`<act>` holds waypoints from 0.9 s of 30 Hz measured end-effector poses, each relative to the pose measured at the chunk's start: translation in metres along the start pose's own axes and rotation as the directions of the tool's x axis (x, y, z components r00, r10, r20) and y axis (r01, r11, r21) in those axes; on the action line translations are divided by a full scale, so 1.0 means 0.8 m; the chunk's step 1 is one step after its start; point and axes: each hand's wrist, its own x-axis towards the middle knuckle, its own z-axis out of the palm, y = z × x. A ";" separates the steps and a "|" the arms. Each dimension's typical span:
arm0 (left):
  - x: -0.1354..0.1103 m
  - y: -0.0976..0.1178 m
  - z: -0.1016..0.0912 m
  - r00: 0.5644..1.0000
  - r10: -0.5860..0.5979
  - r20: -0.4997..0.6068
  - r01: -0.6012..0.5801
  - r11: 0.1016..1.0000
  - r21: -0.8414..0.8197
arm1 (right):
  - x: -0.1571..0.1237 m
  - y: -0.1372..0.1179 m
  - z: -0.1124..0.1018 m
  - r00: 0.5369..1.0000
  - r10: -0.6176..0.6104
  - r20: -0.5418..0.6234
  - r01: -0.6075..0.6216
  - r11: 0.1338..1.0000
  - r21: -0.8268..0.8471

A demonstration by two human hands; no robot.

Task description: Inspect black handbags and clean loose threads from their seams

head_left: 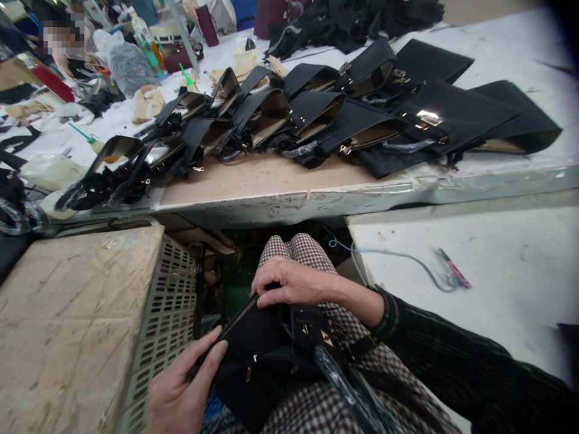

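A black handbag [253, 337] with gold zip pulls and buckles lies across my lap, on checked cloth. My left hand [185, 380] pinches the near left end of its upper edge between thumb and fingers. Further along that same edge, my right hand [289, 283] grips it with thumb and bent fingers. Between the two hands the edge runs straight and slanting, a strip of lighter lining showing. The bag's handle [337, 374], wrapped in clear plastic, hangs toward me on the right.
Several black bag pieces [316, 114] stand in rows on the long white table [280, 205]. A plastic crate [167, 301] under a worn board [76, 313] is on my left. A pink-handled tool [455, 268] and a grey cord [398, 253] lie on the right surface. A person [67, 48] is at far left.
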 end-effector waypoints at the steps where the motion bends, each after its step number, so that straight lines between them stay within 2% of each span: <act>1: 0.000 -0.001 0.000 1.000 0.029 -0.002 -0.029 0.999 0.017 | 0.000 0.000 0.001 1.000 0.008 -0.004 -0.008 1.000 -0.014; 5: 0.000 0.005 0.004 0.995 0.075 -0.058 -0.073 0.997 0.030 | 0.000 0.000 0.005 0.999 0.019 -0.028 -0.021 0.998 -0.064; 9: 0.001 0.013 0.010 0.997 -0.021 -0.081 0.021 1.000 0.005 | -0.002 -0.003 0.005 0.998 0.043 -0.049 -0.049 0.991 -0.122; 12: 0.004 0.015 0.014 0.990 -0.136 -0.031 0.133 0.987 -0.089 | -0.002 -0.010 0.005 0.995 0.080 -0.056 -0.088 0.985 -0.151; 15: 0.008 0.016 0.017 0.983 -0.172 0.068 0.181 0.969 -0.167 | -0.003 -0.016 0.007 0.990 0.113 -0.086 -0.126 0.977 -0.174; 23: 0.021 0.026 0.018 0.974 -0.076 0.212 0.120 0.971 -0.206 | -0.009 -0.016 0.014 0.968 0.199 -0.152 -0.223 0.961 -0.164; 27: 0.027 0.027 0.022 0.983 0.005 0.186 0.019 0.991 -0.131 | -0.011 -0.016 0.014 0.968 0.196 -0.160 -0.221 0.962 -0.158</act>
